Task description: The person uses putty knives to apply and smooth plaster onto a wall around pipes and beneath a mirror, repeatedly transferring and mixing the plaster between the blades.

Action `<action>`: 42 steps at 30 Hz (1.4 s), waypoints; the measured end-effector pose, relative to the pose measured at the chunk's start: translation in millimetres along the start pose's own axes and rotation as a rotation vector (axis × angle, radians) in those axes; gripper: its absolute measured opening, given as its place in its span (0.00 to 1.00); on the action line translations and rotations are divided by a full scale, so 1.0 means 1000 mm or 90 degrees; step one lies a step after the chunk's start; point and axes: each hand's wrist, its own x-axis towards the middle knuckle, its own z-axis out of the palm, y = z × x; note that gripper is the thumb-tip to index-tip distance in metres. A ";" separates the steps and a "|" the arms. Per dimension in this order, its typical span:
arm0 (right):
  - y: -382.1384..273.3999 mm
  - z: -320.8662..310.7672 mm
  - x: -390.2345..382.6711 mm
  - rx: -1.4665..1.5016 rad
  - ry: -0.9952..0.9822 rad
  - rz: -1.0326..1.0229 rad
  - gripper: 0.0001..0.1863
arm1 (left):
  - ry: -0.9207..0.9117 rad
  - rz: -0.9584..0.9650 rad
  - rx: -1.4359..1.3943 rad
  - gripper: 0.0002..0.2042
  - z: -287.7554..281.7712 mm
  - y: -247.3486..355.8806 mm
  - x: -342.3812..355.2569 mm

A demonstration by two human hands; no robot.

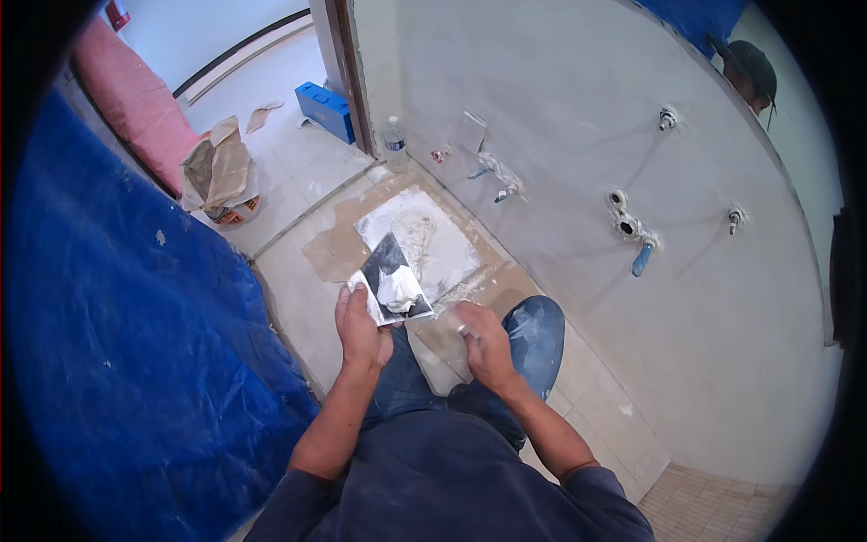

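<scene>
Nearest work item: flat metal plate (386, 256), held in front of the knees, w/ a mound of white paste (397, 287) on its face, toward the R side. Handling (est.): plate light, thin and stiff, prob. w/ firm edges; paste soft, wet and apt to slide if the plate is tipped, so keep the face approx. level. Bare metal may be slippery where smeared. Not fragile, though a thin edge could bend under a hard knock. Recommended hold pt.: L/near edge, clear of the paste, thumb above, fingers spread below for support. Grip, L hand (359, 330): narrow, gap equal to plate thickness only; thumb laid on the L margin, other fingers underneath, no contact seen w/ the mound. Grip, R hand (486, 343): fingers curled in, just beside the plate's R corner and apart from it; the fingertip area is blurred, so cannot tell if a small tool is held or how tight the fist is. Beyond the plate: white board (456, 257) on the floor w/ loose material on top, brown cardboard (334, 255) beside/under it. Farther: clear plastic bottle (395, 144) at the wall corner, then blue case (325, 112) past the threshold.
</scene>
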 end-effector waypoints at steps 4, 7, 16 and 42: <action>-0.004 0.004 0.009 0.465 0.223 0.317 0.28 | -0.016 0.098 0.078 0.13 -0.002 -0.028 0.000; -0.020 0.001 0.015 0.362 0.177 0.301 0.26 | 0.010 0.131 0.122 0.14 0.000 -0.054 -0.002; -0.006 -0.012 0.004 -0.015 -0.019 0.044 0.18 | -0.024 0.150 0.012 0.13 0.017 -0.024 -0.002; 0.088 -0.013 -0.027 0.525 0.041 0.465 0.21 | -0.340 -0.104 0.277 0.13 0.016 -0.029 -0.026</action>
